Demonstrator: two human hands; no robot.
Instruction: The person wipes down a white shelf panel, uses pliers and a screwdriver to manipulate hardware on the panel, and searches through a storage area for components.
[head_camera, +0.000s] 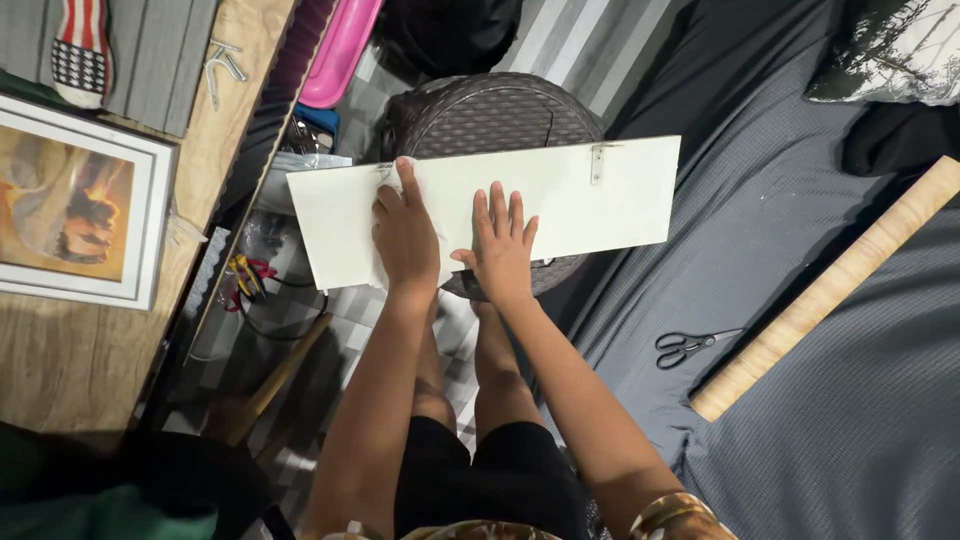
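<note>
Two hands lie on a white board, seen from above. Going left to right: a framed picture lies flat on a wooden surface at the far left, with a pink plastic tub above and to its right. Tangled cables sit on the floor below the board's left end.

The board rests across a dark woven stool, overhanging it on both sides. Left hand: fingers bent over a white cloth, pressing it flat to the board near the lower edge. Right hand: open, fingers spread, palm down on the board just beside the left hand, holding nothing. A small metal bracket is fixed near the board's top edge, right of the hands.

Further right, a grey bedspread. Black scissors lie on it, closed. Just right of them, a long roll of wood-grain paper runs diagonally. A patterned pillow sits in the top right corner.
</note>
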